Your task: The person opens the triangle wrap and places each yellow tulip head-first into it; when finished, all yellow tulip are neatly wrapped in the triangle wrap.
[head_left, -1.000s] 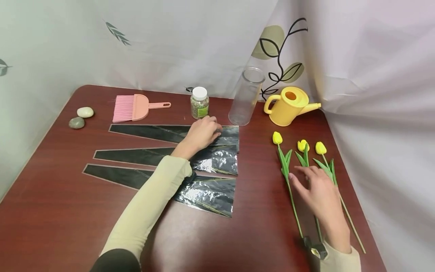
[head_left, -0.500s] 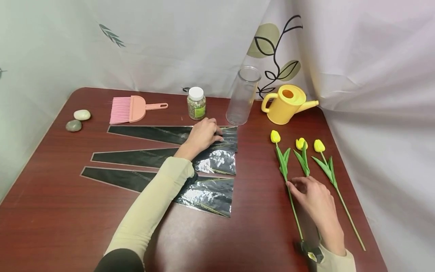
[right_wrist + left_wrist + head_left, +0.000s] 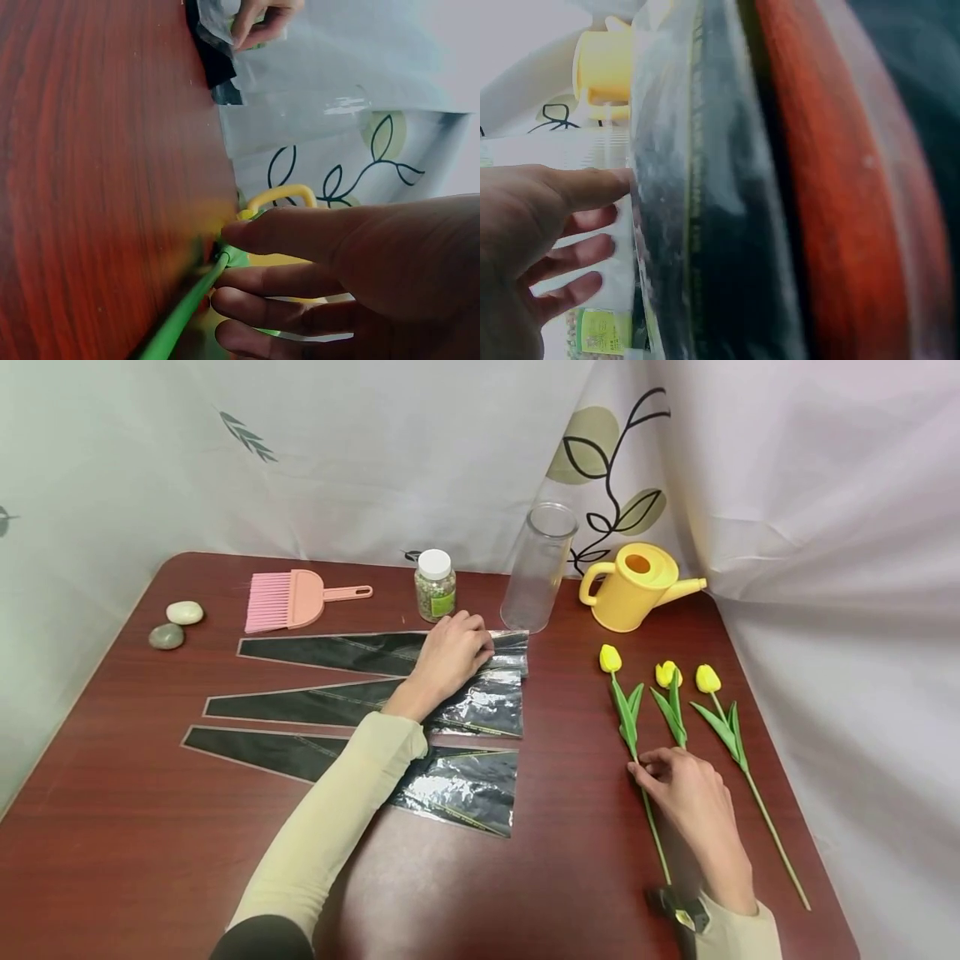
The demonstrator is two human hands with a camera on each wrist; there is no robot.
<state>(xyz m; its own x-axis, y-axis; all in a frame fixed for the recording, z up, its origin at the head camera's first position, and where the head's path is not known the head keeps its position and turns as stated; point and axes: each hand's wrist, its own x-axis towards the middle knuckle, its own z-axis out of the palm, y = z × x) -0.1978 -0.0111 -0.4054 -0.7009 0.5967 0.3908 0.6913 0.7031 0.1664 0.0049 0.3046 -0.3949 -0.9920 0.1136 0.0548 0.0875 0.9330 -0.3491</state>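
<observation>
Three long, tapered black-and-clear plastic flower sleeves lie side by side on the table. My left hand [image 3: 448, 653] pinches the farthest flower sleeve [image 3: 330, 649] near its wide end, where the film is creased and slightly raised. In the left wrist view its fingers are bent beside the film. On the right, my right hand [image 3: 693, 789] holds the stem of the leftmost yellow tulip [image 3: 628, 714] between thumb and fingers; in the right wrist view the green stem [image 3: 184, 319] runs past the fingertips. The middle tulip [image 3: 670, 693] lies partly hidden under this hand. Another tulip [image 3: 723, 722] lies farther right.
Along the back stand a jar with a white lid [image 3: 435, 585], a tall clear vase [image 3: 536, 572] and a yellow watering can [image 3: 633, 589]. A pink brush [image 3: 296, 600] and two stones [image 3: 184, 612] are at the back left. White curtains hang behind and to the right.
My right hand has come down and left onto the leftmost tulip's stem and taken hold of it. At my left hand, the farthest sleeve's wide end has become creased and lifted.
</observation>
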